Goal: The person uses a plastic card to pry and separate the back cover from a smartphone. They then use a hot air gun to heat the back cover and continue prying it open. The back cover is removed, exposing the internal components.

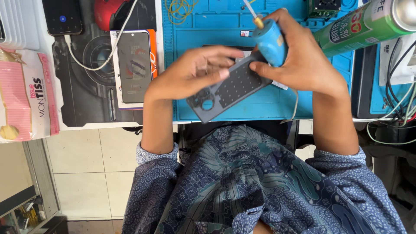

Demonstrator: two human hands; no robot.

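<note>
Item: grey phone case, perforated back, round camera cut-outs at its lower left end. It is being held tilted above the blue work mat, clear of the bench, so both hands can reach it.

Left hand: its grip is closing narrowly over the case's upper left edge, fingertips pressing on the back, apparently steadying it against the other hand.

Right hand: its grip is wrapping a blue-handled screwdriver, brass collar and thin shaft pointing up and away; lower fingers of the same hand are also pinching the case's right end. The tool is riding parked in the palm, tip off the case, seemingly to keep it ready while the fingers are working.

Beyond the right grip: a green spray can is lying on its side, nozzle end off frame. Cables are trailing at the far right.

Beyond the left grip: a smartphone is lying face up on an orange-edged pad; a second dark phone is sitting further out with a white cable running from it. A pink tissue pack is resting at the bench's edge. Yellow rubber bands are lying on the mat's far side.
</note>
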